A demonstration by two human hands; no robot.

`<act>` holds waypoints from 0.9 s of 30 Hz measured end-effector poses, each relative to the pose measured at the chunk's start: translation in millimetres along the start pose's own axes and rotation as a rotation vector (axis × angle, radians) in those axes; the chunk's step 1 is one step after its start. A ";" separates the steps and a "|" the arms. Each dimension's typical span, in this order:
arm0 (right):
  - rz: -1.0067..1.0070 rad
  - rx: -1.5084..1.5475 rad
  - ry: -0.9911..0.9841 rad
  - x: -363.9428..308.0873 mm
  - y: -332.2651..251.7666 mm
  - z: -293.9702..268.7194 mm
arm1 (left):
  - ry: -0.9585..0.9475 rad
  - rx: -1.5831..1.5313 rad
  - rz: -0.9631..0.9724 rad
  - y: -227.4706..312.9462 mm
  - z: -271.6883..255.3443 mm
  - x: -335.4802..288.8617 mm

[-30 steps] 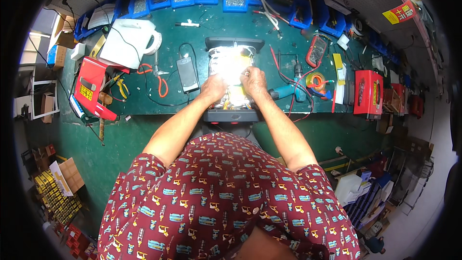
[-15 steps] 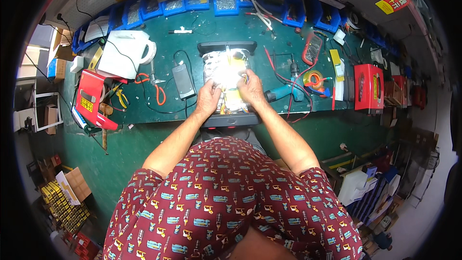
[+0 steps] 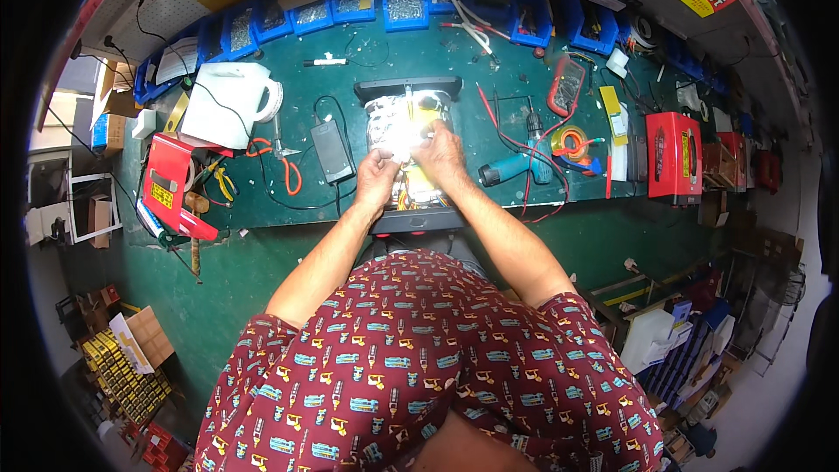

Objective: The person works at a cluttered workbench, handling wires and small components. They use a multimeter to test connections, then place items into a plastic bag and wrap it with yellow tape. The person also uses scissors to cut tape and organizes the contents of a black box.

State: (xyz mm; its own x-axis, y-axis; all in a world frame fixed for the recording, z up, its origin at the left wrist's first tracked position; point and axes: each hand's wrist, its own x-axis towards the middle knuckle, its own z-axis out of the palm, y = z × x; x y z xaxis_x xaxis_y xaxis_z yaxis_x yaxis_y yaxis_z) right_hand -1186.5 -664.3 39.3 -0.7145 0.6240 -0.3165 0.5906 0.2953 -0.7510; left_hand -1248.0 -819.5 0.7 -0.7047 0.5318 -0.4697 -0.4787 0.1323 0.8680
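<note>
An opened electrical unit (image 3: 414,220) with black end panels lies at the bench's near edge, its inside washed out by glare. Yellow parts and several coloured wires (image 3: 407,196) show in its near half. My left hand (image 3: 377,182) is over the unit's left side, fingertips pinched together at the bright middle. My right hand (image 3: 443,160) reaches in from the right, fingers curled and close to the left fingertips. What either hand pinches is lost in the glare.
Left of the unit are a black power adapter (image 3: 332,151), orange-handled pliers (image 3: 293,177) and a white jug (image 3: 225,107). To the right lie a teal cordless drill (image 3: 516,168), red test leads and a red multimeter (image 3: 568,87). Blue parts bins (image 3: 405,2) line the back.
My right hand has moved left, closer to the left hand over the unit's middle. The left hand stays near the same spot. The whole view has shifted slightly.
</note>
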 end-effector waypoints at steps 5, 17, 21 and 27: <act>-0.019 -0.013 0.009 0.8 3.0 1.0 | -0.088 -0.144 0.029 1.9 -0.2 -4.7; 0.052 0.484 0.089 -12.4 75.1 -39.6 | -0.294 0.277 0.075 23.6 3.2 7.6; 0.203 0.679 -0.091 -25.2 106.3 -79.3 | -0.271 0.196 0.005 21.0 0.3 4.9; -0.023 0.537 0.595 9.8 202.5 -185.7 | -0.223 0.201 0.025 25.4 -0.7 -1.9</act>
State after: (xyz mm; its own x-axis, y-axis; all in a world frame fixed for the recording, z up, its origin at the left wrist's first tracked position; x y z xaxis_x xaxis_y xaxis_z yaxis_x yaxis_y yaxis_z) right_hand -1004.2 -464.0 -8.3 -0.3145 0.9480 -0.0490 0.2086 0.0187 -0.9778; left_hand -1259.2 -817.7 23.5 -0.5721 0.7042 -0.4204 -0.3336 0.2685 0.9037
